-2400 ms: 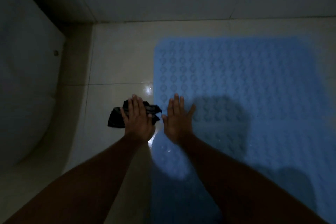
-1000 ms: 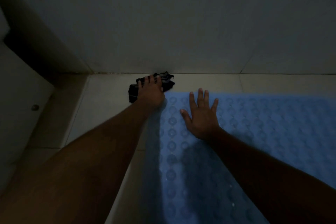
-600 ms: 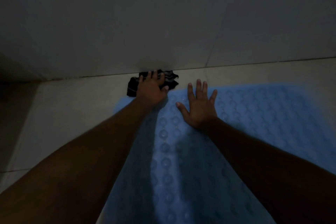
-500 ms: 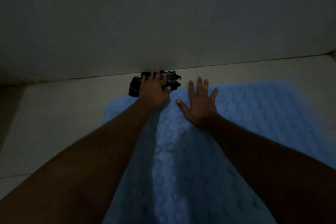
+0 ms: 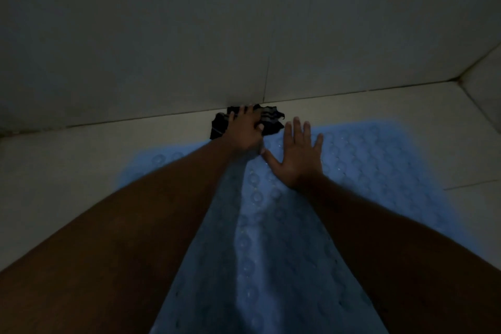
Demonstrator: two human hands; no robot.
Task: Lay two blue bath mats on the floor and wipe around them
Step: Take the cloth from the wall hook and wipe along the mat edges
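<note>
A blue bath mat (image 5: 379,171) with round raised bumps lies flat on the pale tiled floor (image 5: 67,171). My left hand (image 5: 245,130) presses a black cloth (image 5: 271,120) onto the floor strip between the mat's far edge and the wall. My right hand (image 5: 298,157) rests flat on the mat with its fingers spread and nothing in it. Only one mat is in view; my forearms hide part of it.
A grey tiled wall (image 5: 244,35) rises just beyond the cloth. A second wall (image 5: 485,81) meets it in a corner at the far right. Bare floor tiles lie left and right of the mat.
My left hand has slid the black cloth from the mat's left side up to the wall, then rightward along it. My right hand has moved up the mat, staying flat.
</note>
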